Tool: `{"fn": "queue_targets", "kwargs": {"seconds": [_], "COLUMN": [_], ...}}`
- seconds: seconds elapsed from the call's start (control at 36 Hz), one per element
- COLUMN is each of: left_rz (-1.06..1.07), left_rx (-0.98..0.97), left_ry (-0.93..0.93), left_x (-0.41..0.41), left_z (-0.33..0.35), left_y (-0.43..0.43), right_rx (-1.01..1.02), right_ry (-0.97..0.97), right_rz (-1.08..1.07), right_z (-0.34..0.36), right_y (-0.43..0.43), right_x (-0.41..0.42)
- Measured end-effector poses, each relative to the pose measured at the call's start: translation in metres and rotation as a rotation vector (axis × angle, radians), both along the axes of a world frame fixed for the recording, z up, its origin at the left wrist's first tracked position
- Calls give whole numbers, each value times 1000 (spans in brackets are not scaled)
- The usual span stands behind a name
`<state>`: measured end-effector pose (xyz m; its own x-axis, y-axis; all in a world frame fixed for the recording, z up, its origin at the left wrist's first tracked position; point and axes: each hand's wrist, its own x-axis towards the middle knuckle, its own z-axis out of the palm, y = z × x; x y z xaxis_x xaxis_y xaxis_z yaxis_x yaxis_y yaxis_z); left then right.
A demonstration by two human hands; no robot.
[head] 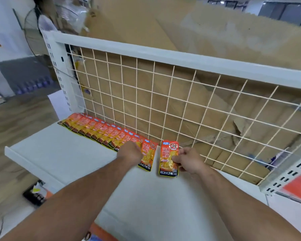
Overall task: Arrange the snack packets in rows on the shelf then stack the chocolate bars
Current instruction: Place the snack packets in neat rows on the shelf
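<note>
Head view | right hand [189, 159] pinches a loose snack packet [169, 159] by its edge, just beside the row [101, 131] on the shelf [68, 153], likely to extend it | left hand [131, 152] steadies the row's end, finger curl unclear

Before the wire grid [163, 101], a row of snack packets [101, 131] is lying on the shelf [68, 153], from the grid's left end toward its middle. A single packet [168, 160] is sitting just right of that row, and cardboard [215, 40] is standing behind the grid.
</note>
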<state>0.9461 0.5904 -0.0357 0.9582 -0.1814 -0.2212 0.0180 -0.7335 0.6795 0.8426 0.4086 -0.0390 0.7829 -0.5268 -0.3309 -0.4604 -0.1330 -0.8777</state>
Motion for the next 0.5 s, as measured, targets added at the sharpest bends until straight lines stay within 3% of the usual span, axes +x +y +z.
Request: {"fn": "queue_targets", "kwargs": {"seconds": [0.14, 0.5], "left_rz": [-146, -472], "left_rx": [124, 325], "left_ry": [-128, -232], "left_x": [33, 76], "left_z": [-1, -3], "left_y": [5, 15], "right_rx": [8, 31], "right_ry": [18, 12], "right_rz": [-47, -266], "right_z": [-4, -16], "right_y": [12, 47], "right_x": [20, 39]}}
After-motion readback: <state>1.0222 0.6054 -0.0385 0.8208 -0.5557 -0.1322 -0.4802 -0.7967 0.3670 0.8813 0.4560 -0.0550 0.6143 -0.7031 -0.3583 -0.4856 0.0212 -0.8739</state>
